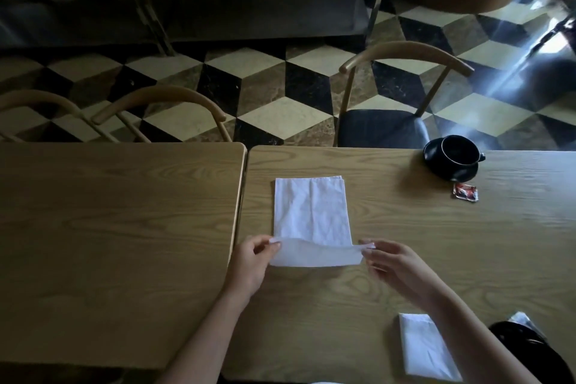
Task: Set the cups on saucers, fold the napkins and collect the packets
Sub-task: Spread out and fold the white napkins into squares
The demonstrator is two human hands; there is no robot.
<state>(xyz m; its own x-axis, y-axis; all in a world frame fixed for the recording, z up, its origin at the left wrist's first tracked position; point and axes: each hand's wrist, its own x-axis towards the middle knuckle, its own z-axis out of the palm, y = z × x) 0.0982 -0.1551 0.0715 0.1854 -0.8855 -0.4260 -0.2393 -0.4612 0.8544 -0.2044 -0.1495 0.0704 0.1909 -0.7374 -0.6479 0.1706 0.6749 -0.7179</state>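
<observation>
A white napkin (311,212) lies lengthwise on the right wooden table (405,243). Its near edge is lifted and curling over. My left hand (252,265) pinches the near left corner, and my right hand (396,265) pinches the near right corner. A second white napkin (427,347), folded, lies near the front edge under my right forearm. A black cup (459,151) sits on a black saucer (448,171) at the far right. A small red packet (464,192) lies just in front of the saucer.
A second wooden table (109,243) abuts on the left, with a narrow gap between the two. Wooden chairs (402,97) stand behind both tables on a chequered floor. A dark object with something shiny on it (526,337) shows at the bottom right.
</observation>
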